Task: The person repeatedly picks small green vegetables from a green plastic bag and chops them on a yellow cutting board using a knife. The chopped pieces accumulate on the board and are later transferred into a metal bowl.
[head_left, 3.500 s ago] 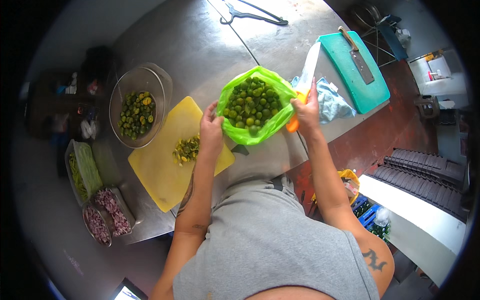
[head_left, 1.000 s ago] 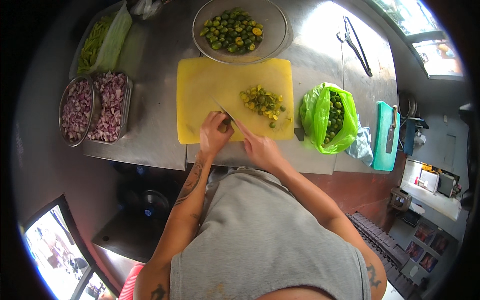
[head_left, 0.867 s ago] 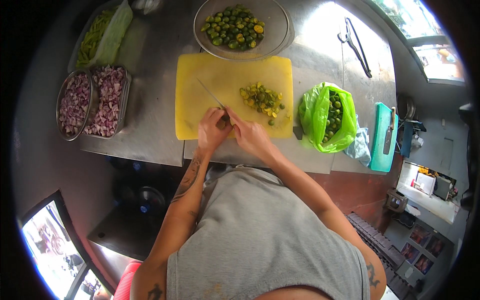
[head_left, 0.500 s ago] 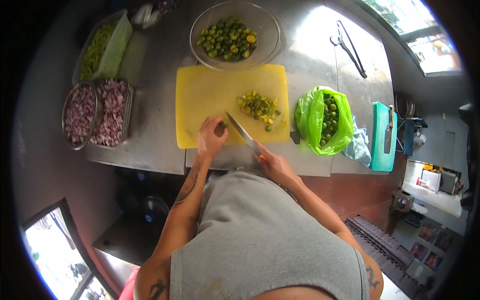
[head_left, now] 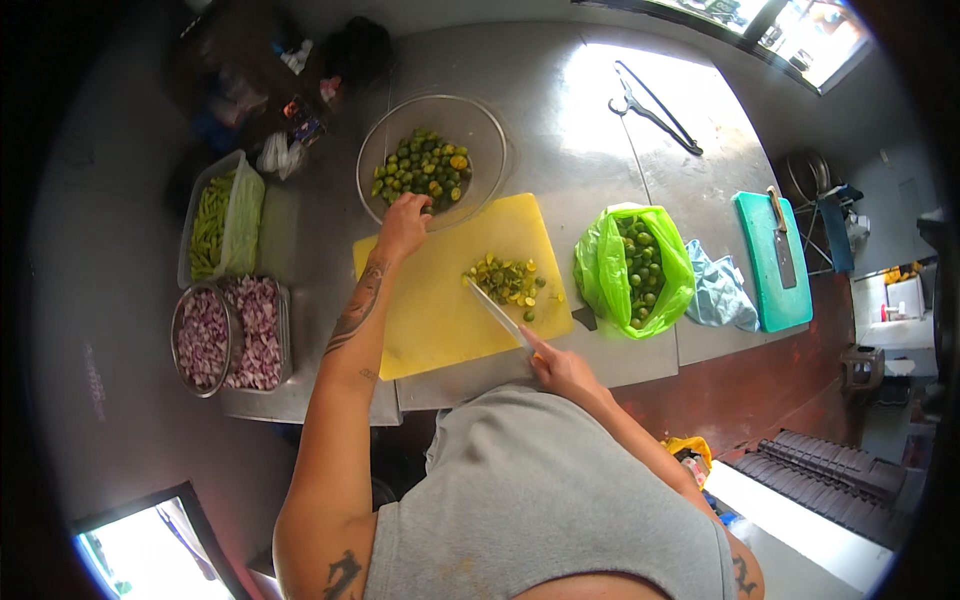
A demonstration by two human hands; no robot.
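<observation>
My right hand grips a knife, its blade slanting up and left, with the tip beside a heap of squeezed or trimmed calamansi pieces on the yellow cutting board. A whole green calamansi lies just below that heap. At the near rim of the wire-mesh bowl, my left hand has its fingers pinched together around what looks like a small green calamansi, mostly hidden by the fingers. Cut and whole calamansi fill the bottom of the bowl.
Right of the board stands a bright green plastic bag of calamansi, then a light blue cloth and a teal board with another knife. Black tongs lie farther back. Chopped onions and green vegetables sit in containers at left.
My left hand has gone from the board, where it held a calamansi, forward to the bowl. The knife tip has shifted toward the heap of pieces. The view has turned, and the board sits more tilted.
</observation>
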